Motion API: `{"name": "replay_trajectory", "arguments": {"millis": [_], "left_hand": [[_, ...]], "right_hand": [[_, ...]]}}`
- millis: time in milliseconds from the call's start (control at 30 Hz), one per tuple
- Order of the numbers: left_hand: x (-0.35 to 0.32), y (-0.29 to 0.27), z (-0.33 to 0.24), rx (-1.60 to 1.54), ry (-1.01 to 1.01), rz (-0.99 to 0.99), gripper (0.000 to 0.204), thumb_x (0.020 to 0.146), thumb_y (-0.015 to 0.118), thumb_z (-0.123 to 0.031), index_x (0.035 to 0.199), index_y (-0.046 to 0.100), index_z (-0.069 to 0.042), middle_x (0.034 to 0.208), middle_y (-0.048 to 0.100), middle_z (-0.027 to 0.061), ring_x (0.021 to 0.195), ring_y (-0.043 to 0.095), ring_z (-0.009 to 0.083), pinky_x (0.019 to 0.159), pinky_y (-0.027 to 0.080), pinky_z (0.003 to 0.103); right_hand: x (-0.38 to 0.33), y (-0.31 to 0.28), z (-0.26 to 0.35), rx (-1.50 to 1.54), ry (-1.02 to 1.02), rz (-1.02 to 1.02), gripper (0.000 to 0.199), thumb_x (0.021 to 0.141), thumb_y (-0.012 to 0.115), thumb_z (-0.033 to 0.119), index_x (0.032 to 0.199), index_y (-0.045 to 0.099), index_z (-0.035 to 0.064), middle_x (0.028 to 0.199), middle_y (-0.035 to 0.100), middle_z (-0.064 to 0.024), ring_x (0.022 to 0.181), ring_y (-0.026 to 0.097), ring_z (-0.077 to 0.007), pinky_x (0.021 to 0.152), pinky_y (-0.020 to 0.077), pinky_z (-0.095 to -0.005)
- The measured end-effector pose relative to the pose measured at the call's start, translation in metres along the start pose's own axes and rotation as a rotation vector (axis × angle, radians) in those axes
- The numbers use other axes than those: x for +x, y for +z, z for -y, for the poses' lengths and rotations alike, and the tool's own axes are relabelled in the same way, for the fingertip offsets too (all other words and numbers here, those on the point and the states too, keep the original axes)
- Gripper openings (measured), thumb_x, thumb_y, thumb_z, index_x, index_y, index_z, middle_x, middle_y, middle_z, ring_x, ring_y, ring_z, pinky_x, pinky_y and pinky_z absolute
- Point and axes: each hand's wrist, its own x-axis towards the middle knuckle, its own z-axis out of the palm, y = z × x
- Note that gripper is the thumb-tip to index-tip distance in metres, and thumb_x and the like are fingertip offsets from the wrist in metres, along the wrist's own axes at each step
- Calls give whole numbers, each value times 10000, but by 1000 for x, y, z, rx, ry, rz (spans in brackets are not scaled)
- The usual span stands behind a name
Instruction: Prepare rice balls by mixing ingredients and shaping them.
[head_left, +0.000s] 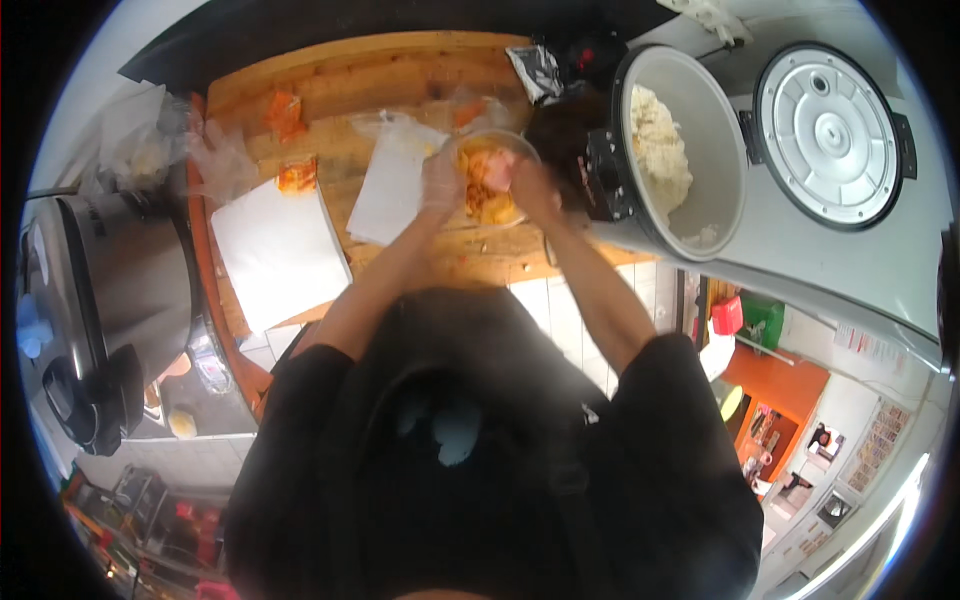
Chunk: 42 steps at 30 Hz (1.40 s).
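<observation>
A round, see-through bowl (463,222) stands over the wooden table and holds orange and yellow food (490,205) with a pink patch at its far side. My left hand (441,183) is closed on the bowl's left rim. At the right rim is my right hand (535,190); its fingers are blurred and partly hidden, so their grip does not show. Left of the bowl, a sheet of white paper (388,185) lies close to my left wrist. Farther left, a stack of white paper (278,255) has an orange-stained piece (297,177) at its top edge.
To the right, a large open rice cooker (722,165) holds white rice (660,150), beside its round metal lid (828,135). Clear plastic bags (222,160) and an orange packet (286,115) lie on the wooden table (340,75). Another dark cooker (140,270) stands at far left.
</observation>
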Motion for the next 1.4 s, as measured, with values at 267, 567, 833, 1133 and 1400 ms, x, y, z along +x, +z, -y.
{"name": "replay_trajectory", "arguments": {"millis": [267, 567, 833, 1133, 1400], "left_hand": [[6, -9, -16, 26, -180, 70, 479, 771, 502, 60, 1209, 595, -110, 982, 650, 257, 918, 622, 430, 797, 508, 468], [-3, -18, -20, -41, -148, 49, 424, 799, 537, 54, 1191, 610, -90, 1089, 660, 190, 970, 648, 350, 825, 515, 398], [-9, -24, -12, -5, -57, -22, 406, 786, 559, 39, 1172, 613, -73, 1067, 656, 190, 1007, 616, 355, 870, 495, 393], [-7, -16, 4, -27, -51, -4, 412, 747, 545, 54, 1138, 621, -50, 1073, 643, 209, 1013, 594, 392, 896, 480, 403], [0, -1, 8, -66, -82, -2, 400, 761, 568, 21, 1157, 614, -24, 1054, 640, 229, 1015, 606, 375, 903, 476, 407]], "right_hand": [[-9, 21, 20, 73, -23, -76, 412, 968, 489, 256, 1368, 441, 166, 1099, 606, -288, 1000, 593, -444, 876, 477, -483], [-58, -14, 58, -127, 94, 135, 445, 953, 520, 201, 1386, 447, 128, 1035, 644, -230, 971, 638, -401, 806, 527, -471], [-84, -73, 92, -274, 88, 70, 185, 920, 483, 140, 972, 637, 54, 957, 667, -148, 896, 678, -299, 677, 563, -410], [-57, 0, 57, -37, 85, -114, 269, 962, 476, 213, 1148, 581, 51, 856, 669, -192, 797, 667, -388, 695, 541, -474], [-21, 16, 55, 40, 100, -110, 353, 974, 443, 174, 1304, 471, 51, 883, 671, -210, 878, 627, -427, 787, 500, -517]]}}
